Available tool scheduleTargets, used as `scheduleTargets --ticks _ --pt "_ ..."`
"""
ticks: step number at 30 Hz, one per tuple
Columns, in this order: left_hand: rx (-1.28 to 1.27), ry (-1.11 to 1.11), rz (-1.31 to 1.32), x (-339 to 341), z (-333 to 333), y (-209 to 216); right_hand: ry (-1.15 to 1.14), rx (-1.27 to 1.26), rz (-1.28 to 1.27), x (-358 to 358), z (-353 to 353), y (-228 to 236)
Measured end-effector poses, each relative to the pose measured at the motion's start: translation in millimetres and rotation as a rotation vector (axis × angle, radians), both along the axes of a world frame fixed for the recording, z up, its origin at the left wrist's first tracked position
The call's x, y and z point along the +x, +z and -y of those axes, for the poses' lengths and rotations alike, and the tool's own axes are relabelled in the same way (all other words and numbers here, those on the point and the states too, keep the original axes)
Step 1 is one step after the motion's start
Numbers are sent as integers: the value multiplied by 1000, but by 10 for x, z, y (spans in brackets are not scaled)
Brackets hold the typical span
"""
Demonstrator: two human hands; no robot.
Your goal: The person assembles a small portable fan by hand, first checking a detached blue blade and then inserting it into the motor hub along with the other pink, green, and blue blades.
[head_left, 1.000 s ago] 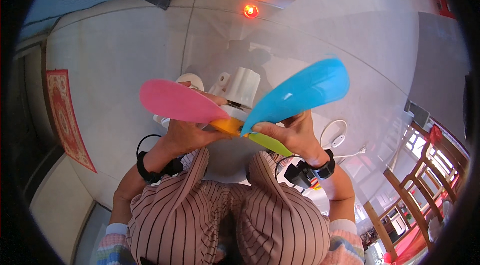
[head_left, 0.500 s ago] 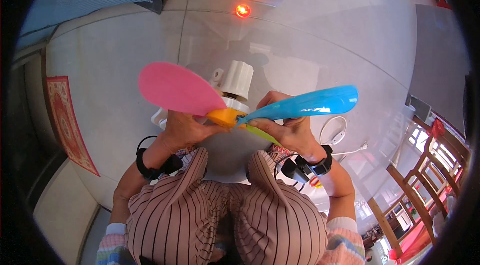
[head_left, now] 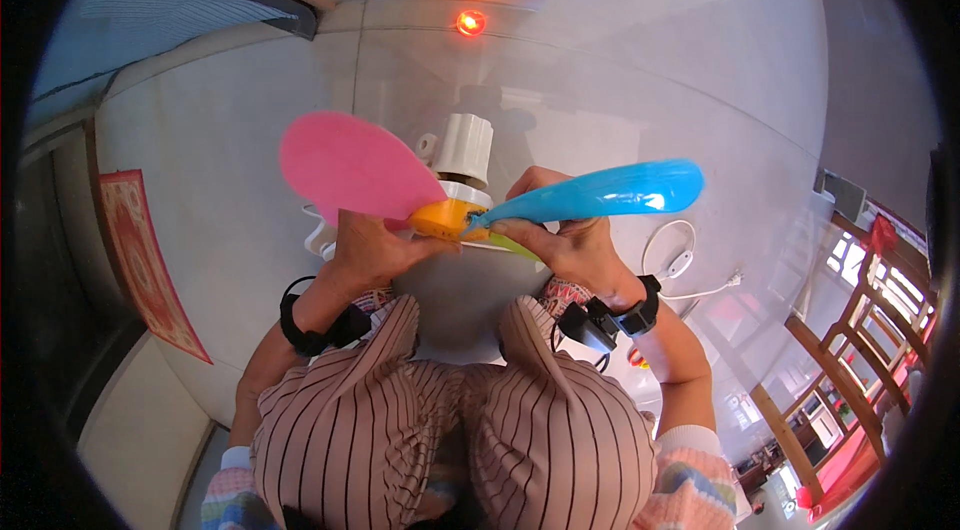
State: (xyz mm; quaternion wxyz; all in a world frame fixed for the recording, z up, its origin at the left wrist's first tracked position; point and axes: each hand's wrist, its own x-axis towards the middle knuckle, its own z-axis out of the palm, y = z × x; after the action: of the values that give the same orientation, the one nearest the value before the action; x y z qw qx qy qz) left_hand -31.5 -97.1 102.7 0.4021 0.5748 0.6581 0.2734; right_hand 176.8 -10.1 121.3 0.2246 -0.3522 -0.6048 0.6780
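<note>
An electric fan stands between my knees, its blades toward me. Its ribbed white motor housing point(head_left: 466, 148) lies behind a yellow hub point(head_left: 434, 220). A pink blade point(head_left: 350, 165) spreads to the left and a glossy blue blade point(head_left: 620, 188) to the right; part of a green blade point(head_left: 515, 247) shows below. My left hand point(head_left: 368, 255) is closed at the hub's left side by the pink blade's root. My right hand point(head_left: 585, 255) grips the blue blade near its root, thumb in front and fingers mostly hidden behind. The fan's base is largely hidden.
A white power cord with an inline switch point(head_left: 680, 264) lies on the floor point(head_left: 640, 110) at right. Wooden chairs point(head_left: 840, 380) stand at far right. A red patterned mat point(head_left: 150, 260) is at left, and a small glowing red light point(head_left: 471, 23) at the far side.
The view has shifted slightly. Both hands keep their hold, and the hub and blades sit a little farther up and left in the picture, with less of the green blade showing.
</note>
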Motion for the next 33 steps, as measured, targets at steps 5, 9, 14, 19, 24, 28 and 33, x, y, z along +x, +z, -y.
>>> scheduleTargets --ticks 5,9,14,19,24,28,33 --pt "16 -4 41 -7 -57 -22 -51 -55 13 -14 8 -33" --pt "50 -34 52 -40 -49 -83 -58 -50 21 -11 22 -66" --pt "-28 -38 19 -72 -60 -20 -52 -40 -75 2 50 -43" --pt "-10 -75 9 -96 -171 29 -126 -69 -12 -26 1 31" --pt "-41 -60 53 -149 -142 -30 -157 6 -99 -24 -21 -12" --pt "-9 -49 6 -168 -148 -44 -102 -125 -77 -15 -46 81" --pt "-18 -65 56 -120 -190 -4 -177 -54 -83 -3 11 -75"
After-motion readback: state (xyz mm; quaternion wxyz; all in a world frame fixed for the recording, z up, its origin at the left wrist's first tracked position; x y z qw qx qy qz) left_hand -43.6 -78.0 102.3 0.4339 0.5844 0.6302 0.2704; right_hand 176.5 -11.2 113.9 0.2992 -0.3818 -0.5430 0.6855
